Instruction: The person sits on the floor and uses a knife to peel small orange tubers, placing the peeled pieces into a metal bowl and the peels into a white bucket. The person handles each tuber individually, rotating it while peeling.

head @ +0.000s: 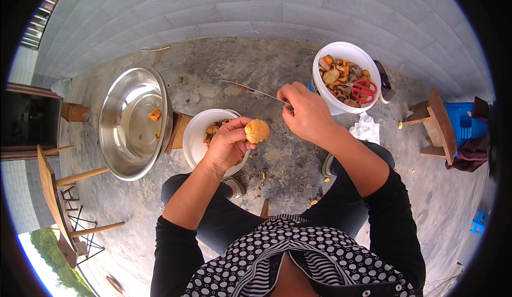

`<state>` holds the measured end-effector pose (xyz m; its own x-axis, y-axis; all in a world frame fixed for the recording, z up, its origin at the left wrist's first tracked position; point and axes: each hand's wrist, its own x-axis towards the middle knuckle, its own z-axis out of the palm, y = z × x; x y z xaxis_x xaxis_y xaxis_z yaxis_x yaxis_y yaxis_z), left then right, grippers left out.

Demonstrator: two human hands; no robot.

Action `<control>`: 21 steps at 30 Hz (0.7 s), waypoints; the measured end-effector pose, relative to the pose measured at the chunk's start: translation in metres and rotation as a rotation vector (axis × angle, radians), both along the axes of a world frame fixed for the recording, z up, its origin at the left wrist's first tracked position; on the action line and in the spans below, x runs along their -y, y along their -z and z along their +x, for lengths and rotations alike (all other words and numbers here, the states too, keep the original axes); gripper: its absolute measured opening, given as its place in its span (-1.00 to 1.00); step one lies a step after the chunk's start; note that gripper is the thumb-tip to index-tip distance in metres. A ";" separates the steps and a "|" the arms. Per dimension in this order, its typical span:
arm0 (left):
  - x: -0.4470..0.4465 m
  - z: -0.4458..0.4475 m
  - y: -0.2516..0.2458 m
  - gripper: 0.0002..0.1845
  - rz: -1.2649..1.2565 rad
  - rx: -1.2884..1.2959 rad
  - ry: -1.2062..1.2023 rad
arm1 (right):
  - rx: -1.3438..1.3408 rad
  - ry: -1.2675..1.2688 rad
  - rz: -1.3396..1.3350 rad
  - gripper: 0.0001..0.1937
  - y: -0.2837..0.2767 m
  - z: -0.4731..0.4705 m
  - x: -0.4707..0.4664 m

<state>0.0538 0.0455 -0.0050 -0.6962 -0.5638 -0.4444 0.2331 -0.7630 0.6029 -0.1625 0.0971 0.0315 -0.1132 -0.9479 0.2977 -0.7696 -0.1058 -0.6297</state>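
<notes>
My left hand (227, 145) grips a round, yellow-brown mushroom (257, 131) between thumb and fingers. It is above the right rim of a white plastic tub (193, 140), which holds dark orange scraps partly hidden by the hand. In my right hand (307, 113) is a knife (256, 92), its thin, stained blade pointing left and apart from the mushroom. The handle is mostly covered by my fingers. Left of the tub, a large stainless steel basin (132, 153) contains an orange mushroom piece (154, 115) and a smaller bit near its right side.
At the upper right, a white bucket (320, 79) holds many mushrooms and red-handled scissors (363, 90). Crumpled white paper (366, 128) lies beside it. A wooden stool (436, 127) stands right, a wooden table (50, 177) left. Crumbs dot the concrete floor (288, 177); a grey wall (240, 5) is ahead.
</notes>
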 end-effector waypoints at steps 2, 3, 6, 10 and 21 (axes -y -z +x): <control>0.001 0.001 0.003 -0.75 0.050 -0.107 -0.011 | 0.020 -0.068 0.072 -0.93 -0.003 -0.001 -0.002; 0.001 0.001 0.005 -0.74 0.074 -0.151 -0.019 | 0.023 -0.094 0.127 -0.91 -0.004 0.000 -0.004; 0.002 0.001 0.007 -0.73 0.089 -0.135 -0.027 | 0.022 -0.130 0.222 -0.85 -0.008 0.003 -0.006; 0.002 0.001 0.006 -0.74 0.074 -0.123 -0.004 | 0.324 -0.198 0.181 -0.85 -0.007 0.011 -0.005; 0.003 -0.003 0.002 -0.82 -0.012 -0.039 0.040 | 0.144 -0.251 0.018 -0.94 -0.001 0.017 -0.011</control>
<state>0.0506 0.0429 -0.0068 -0.7349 -0.5404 -0.4098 0.2264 -0.7650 0.6029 -0.1459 0.1080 0.0328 0.0860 -0.9566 0.2785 -0.6231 -0.2698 -0.7341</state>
